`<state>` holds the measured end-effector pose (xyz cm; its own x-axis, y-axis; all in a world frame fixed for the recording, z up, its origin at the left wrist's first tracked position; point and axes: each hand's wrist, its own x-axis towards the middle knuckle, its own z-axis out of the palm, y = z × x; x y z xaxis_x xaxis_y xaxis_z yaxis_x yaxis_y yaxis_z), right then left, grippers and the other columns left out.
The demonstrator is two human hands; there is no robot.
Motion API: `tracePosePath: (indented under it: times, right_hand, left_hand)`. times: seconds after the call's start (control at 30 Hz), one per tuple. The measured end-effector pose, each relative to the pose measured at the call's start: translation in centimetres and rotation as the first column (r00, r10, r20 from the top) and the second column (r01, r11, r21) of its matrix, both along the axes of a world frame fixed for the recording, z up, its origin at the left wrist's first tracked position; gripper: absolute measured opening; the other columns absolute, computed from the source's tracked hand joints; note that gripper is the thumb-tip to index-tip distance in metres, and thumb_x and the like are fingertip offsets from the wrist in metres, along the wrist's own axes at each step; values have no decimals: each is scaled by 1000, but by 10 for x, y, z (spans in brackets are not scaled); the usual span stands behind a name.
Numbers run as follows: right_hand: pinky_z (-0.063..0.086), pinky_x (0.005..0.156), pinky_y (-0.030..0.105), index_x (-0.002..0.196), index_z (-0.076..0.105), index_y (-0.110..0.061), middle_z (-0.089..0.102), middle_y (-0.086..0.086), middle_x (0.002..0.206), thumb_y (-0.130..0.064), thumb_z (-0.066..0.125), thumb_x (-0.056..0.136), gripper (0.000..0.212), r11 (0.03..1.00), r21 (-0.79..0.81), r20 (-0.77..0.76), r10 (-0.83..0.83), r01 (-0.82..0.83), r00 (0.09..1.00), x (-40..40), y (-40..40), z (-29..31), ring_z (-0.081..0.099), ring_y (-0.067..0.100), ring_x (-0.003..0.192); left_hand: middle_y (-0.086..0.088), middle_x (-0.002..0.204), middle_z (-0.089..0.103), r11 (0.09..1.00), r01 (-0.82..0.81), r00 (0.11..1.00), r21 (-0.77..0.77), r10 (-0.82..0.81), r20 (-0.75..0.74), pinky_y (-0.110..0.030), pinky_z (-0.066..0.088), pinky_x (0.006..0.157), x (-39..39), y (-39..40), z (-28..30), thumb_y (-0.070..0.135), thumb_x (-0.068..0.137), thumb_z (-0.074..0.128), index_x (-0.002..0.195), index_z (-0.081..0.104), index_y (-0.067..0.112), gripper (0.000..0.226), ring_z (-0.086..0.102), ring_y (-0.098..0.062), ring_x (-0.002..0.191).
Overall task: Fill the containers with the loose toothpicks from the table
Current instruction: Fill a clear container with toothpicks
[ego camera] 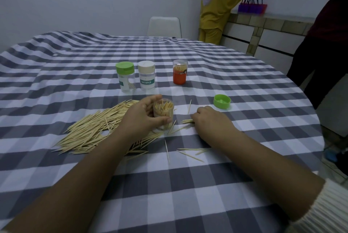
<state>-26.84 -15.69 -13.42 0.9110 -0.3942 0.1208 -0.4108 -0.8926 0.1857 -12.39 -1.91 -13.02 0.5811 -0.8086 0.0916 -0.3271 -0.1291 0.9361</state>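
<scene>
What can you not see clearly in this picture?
- Head view: the lower part of the open jar is hidden by the left hand.
- The right hand's fingertips are hidden by its back, so its grip on the toothpicks is unclear.
- The orange jar's label is too small to read.

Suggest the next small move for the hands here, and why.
Probably the right hand should lift the small bunch of wooden toothpicks at its fingertips and drop it into the open clear plastic container that the left hand steadies; the container is not yet full.
</scene>
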Motion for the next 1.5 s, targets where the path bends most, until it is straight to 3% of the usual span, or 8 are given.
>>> tracePosePath:
  times: [0.17, 0.37, 0.67, 0.8, 1.0, 1.27, 1.4, 1.5]
  right_hand:
    - [36, 63, 26, 103, 55, -14, 57, 7, 102, -9, 41, 95, 18, 968, 215, -23, -129, 131, 991, 3, -8, 18, 52, 21, 88]
    - [50, 75, 25, 96, 63, -15, 68, 0, 89, -17, 49, 96, 14, 504, 833, 472, -432, -228, 769, 19, -4, 43, 63, 12, 82]
    - [44, 56, 6, 88, 64, -23, 69, -6, 91, -20, 54, 94, 12, 305, 851, 524, -557, -428, 644, 50, 28, 37, 60, 0, 82]
    - [57, 81, 39, 103, 66, -20, 68, -2, 97, -23, 54, 94, 15, 225, 919, 394, -584, -325, 710, 51, 34, 26, 64, 16, 94]
    - [48, 89, 24, 135, 48, -24, 54, -5, 129, -22, 51, 96, 39, 364, 850, 525, -529, -380, 667, 50, 35, 27, 50, 8, 114]
    - [35, 110, 40, 138, 46, -23, 49, -1, 140, -42, 35, 99, 45, 411, 856, 484, -419, -315, 768, 54, 40, 14, 43, 13, 129]
    - [23, 114, 44, 138, 46, -20, 34, -4, 150, -32, 40, 99, 41, 600, 772, 488, -350, -208, 800, 54, 38, 16, 26, 14, 139]
    - [41, 97, 20, 127, 58, -16, 52, 0, 137, -24, 54, 94, 35, 455, 829, 526, -439, -325, 728, 45, 32, 23, 47, 9, 122]
  left_hand:
    - [1, 126, 61, 1000, -3, 1000, -5, 3, 0, -34, 53, 92, 1, -1, -1, 9, 66, 81, 137, 45, 20, 81, 62, -10, 109]
    - [1, 122, 63, 1000, 6, 1000, -11, -6, -5, -34, 54, 91, 2, -2, -3, 9, 65, 81, 137, 45, 20, 81, 64, -10, 105]
    - [1, 120, 64, 999, 22, 1000, -36, -23, -18, -35, 54, 91, 4, -3, -5, 6, 65, 81, 136, 46, 18, 81, 64, -10, 105]
    - [1, 119, 65, 998, 39, 999, -41, -39, -5, -38, 54, 91, 6, -3, -6, 4, 67, 80, 137, 46, 17, 79, 65, -10, 105]
    - [3, 123, 63, 999, 35, 999, -41, -35, 15, -36, 54, 92, 5, -3, -6, 8, 66, 81, 137, 45, 19, 81, 63, -9, 107]
    - [7, 119, 63, 998, 28, 999, -58, -27, 30, -28, 53, 90, 3, -3, -4, 0, 72, 76, 137, 46, 18, 73, 64, -5, 104]
    - [10, 122, 61, 998, 25, 998, -50, -22, 60, -29, 54, 90, 4, -3, -5, 3, 72, 77, 136, 47, 19, 73, 63, -5, 105]
    - [6, 126, 60, 999, 24, 998, -43, -21, 54, -35, 54, 90, 5, -3, -6, 7, 69, 80, 136, 47, 22, 76, 63, -8, 106]
